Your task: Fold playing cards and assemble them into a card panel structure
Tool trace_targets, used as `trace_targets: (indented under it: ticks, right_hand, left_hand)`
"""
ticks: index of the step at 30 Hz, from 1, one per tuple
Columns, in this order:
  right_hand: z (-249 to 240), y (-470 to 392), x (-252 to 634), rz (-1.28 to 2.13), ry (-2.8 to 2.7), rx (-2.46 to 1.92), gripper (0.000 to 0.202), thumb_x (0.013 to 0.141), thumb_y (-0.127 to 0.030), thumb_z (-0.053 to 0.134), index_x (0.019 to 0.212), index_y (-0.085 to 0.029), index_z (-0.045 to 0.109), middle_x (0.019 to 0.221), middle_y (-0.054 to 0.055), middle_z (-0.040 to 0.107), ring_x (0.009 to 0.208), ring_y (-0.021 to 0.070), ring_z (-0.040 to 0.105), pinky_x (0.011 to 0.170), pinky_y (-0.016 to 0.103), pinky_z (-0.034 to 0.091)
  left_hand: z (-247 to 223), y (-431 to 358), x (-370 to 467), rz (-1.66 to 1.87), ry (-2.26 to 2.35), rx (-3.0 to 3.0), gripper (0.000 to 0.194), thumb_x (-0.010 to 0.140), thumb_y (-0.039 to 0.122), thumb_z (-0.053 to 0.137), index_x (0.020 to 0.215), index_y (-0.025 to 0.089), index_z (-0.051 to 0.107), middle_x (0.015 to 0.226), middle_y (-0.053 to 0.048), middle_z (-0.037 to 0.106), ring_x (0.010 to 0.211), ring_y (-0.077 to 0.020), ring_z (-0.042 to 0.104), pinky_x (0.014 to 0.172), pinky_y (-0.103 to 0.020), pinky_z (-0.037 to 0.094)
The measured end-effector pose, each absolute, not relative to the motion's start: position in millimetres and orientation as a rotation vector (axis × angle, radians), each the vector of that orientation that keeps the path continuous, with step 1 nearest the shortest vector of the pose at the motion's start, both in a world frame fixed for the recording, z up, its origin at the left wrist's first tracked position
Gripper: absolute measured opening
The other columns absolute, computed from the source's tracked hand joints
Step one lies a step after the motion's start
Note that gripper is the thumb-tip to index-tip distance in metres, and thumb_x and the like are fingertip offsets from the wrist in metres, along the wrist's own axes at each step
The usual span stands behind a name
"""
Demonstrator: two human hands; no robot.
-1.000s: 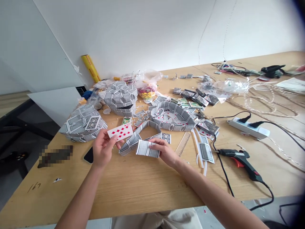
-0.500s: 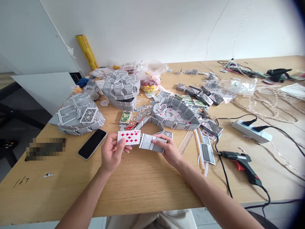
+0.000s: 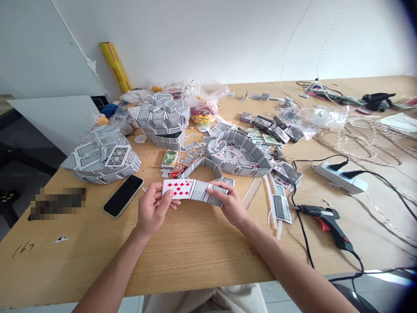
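My left hand pinches a playing card with red diamonds facing me, thumb on its front. In my right hand is a patterned strip of card backs, gripped between thumb and fingers. The diamond card's right edge meets or overlaps the strip's left end; I cannot tell whether they are joined. Just behind my hands stands a bent wall of cards. Farther back sits an open heart-shaped card box with loose cards inside.
Left are a phone and a closed card box; another card box stands behind. Right lie a ruler, card strips, a glue gun with its cord and a power strip. Scraps surround the boxes.
The gap between the diamond card and the patterned strip has closed, so their ends now meet or overlap. Both hands keep their grip. The view has shifted slightly.
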State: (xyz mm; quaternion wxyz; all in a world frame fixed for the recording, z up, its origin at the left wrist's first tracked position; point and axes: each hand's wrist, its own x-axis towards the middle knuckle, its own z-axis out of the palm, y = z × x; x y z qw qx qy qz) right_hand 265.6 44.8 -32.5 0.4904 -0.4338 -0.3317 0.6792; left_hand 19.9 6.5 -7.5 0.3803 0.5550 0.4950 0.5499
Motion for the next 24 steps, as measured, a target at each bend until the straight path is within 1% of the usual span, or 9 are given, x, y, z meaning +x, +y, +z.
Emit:
trace_targets:
  ticks: [5,9,18,24]
  right_hand:
    - [-33.0,45.3,266.8,1.614,-0.825,-1.063,0.039,0.063,-0.045,0.104,0.092,-0.025,0.087,0.092,0.003,0.078,0.083,0.0201,0.067,0.077,0.032,0.052]
    - [-34.1,45.4,267.3,1.610,-0.854,-1.061,0.038,0.065,-0.046,0.103,0.093,-0.025,0.087,0.094,0.003,0.079,0.084,0.0199,0.067,0.078,0.032,0.052]
    - [-27.3,42.4,267.5,1.558,-0.946,-1.093,0.040,0.066,-0.050,0.102,0.092,-0.024,0.087,0.096,0.004,0.080,0.085,0.0230,0.070,0.080,0.035,0.054]
    - [-32.1,42.7,269.2,1.551,-1.012,-1.096,0.039,0.071,-0.051,0.100,0.096,-0.024,0.087,0.100,0.006,0.081,0.090,0.0252,0.072,0.084,0.037,0.055]
  left_hand:
    - [-0.7,7.3,16.2,1.328,1.278,1.480,0.024,0.103,0.041,0.070,0.099,0.018,0.066,0.078,-0.006,0.083,0.060,-0.0196,0.079,0.056,-0.027,0.066]
    - [0.5,8.3,11.5,1.276,1.281,1.511,0.024,0.104,0.041,0.069,0.099,0.018,0.069,0.080,-0.007,0.083,0.063,-0.0198,0.080,0.059,-0.027,0.067]
    - [3.6,13.4,1.6,1.153,1.239,1.549,0.025,0.104,0.042,0.068,0.096,0.019,0.071,0.079,-0.008,0.083,0.065,-0.0222,0.081,0.061,-0.030,0.068]
    - [9.1,15.6,-2.7,1.113,1.221,1.556,0.029,0.103,0.045,0.069,0.090,0.019,0.071,0.075,-0.008,0.082,0.063,-0.0236,0.081,0.060,-0.032,0.069]
